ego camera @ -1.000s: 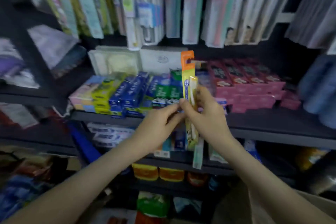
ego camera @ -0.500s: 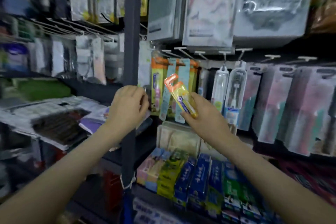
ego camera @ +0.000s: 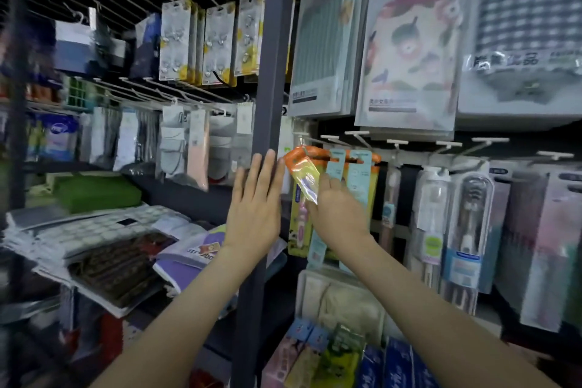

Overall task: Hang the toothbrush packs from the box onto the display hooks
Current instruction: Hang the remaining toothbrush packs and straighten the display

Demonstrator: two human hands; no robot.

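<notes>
OK, post (ego camera: 271, 72) is your landmark. Your left hand (ego camera: 255, 208) is flat and empty in front of it. Your right hand (ego camera: 338, 211), just right of it, pinches the pack (ego camera: 304, 176) low. Pack slants up-left from the grip: orange header topmost, clear film body, close under the hook (ego camera: 307, 138) beside the post.

toothbrush pack (ego camera: 304, 178) right of post (ego camera: 272, 88) | below hooks (ego camera: 356, 134) | before hung packs (ego camera: 359, 181)

Partial "str" on purple pouch (ego camera: 185, 271), blurred Chinese characters on checked pack (ego camera: 532, 9)
</notes>
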